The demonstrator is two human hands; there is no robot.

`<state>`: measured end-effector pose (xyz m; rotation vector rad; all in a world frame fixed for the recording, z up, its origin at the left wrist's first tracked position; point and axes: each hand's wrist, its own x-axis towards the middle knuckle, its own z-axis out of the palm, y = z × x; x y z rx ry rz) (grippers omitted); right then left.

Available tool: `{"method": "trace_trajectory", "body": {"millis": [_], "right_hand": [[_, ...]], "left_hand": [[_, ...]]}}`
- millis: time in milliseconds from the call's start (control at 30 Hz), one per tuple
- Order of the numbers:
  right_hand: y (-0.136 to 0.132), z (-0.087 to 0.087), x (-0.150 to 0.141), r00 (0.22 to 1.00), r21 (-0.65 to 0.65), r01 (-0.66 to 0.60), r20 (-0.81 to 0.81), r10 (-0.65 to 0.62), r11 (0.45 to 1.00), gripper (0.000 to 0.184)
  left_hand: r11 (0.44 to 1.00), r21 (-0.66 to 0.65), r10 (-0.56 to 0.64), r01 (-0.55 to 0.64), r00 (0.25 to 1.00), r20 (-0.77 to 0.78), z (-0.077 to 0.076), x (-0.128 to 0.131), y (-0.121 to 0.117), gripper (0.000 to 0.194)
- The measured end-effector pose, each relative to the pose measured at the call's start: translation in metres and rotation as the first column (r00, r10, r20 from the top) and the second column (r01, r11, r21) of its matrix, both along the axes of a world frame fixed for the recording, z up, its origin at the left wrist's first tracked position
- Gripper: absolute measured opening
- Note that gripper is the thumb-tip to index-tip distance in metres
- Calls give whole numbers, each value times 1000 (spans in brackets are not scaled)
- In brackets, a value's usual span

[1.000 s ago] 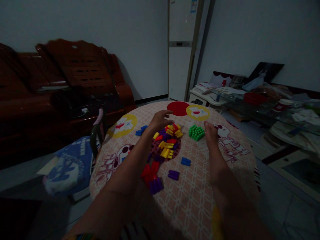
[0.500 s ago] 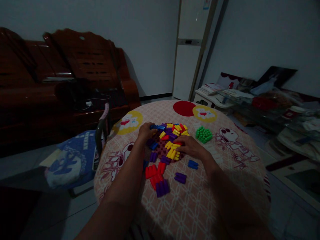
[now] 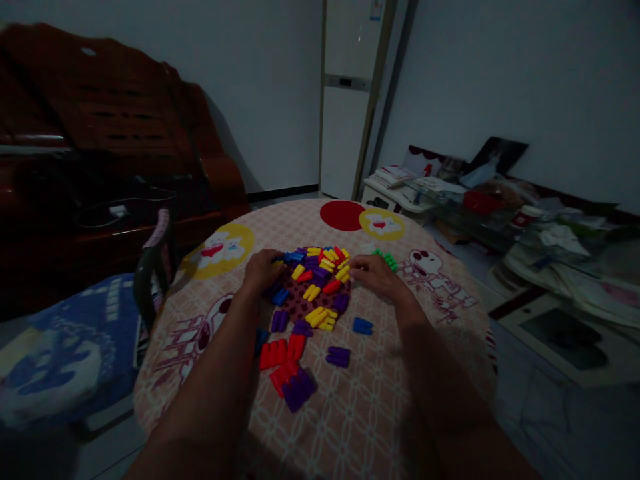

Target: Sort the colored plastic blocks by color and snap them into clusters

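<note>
Small finger-shaped plastic building blocks in several colours lie in a loose pile on the round table. At the pile's left edge, my left hand (image 3: 263, 270) is closed around the end of a blue block (image 3: 294, 257); its fingertips are partly hidden. Over the right side of the pile is my right hand (image 3: 374, 273), its thumb and fingers pinched at a yellow block (image 3: 343, 274). A red block (image 3: 332, 287) lies just below that one. Nearer to me are joined yellow blocks (image 3: 321, 318), red blocks (image 3: 274, 354) and a purple block (image 3: 299, 390).
Green blocks (image 3: 386, 259) stand grouped behind my right hand. A lone blue block (image 3: 363, 325) and a purple one (image 3: 339, 357) lie on the patterned tablecloth (image 3: 370, 413). A chair (image 3: 150, 267) is at the left; a cluttered glass table (image 3: 450, 200) stands at the right.
The view has turned right. My right hand has moved away from the joined yellow blocks to the pile's far right side. My left hand stays by the blue block.
</note>
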<state>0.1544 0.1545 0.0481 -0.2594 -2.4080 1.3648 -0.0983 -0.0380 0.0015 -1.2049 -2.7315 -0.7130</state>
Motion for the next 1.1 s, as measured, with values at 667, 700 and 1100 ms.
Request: {"method": "trace_trajectory", "body": {"millis": [667,700,1100], "right_hand": [[128,-61,76,492,330,837,-110,-863,435,21],[129,-63,75,491,322,842,-120,-863,434,23],[115,-48,63,402,142,915,-224,-888,379,30]], "left_hand": [[996,86,-12,9,999,35,25,16,6,40],[995,99,-31,26,998,51,30,21,7,40],[962,84,-263,261,965,15,27,61,31,39]]}}
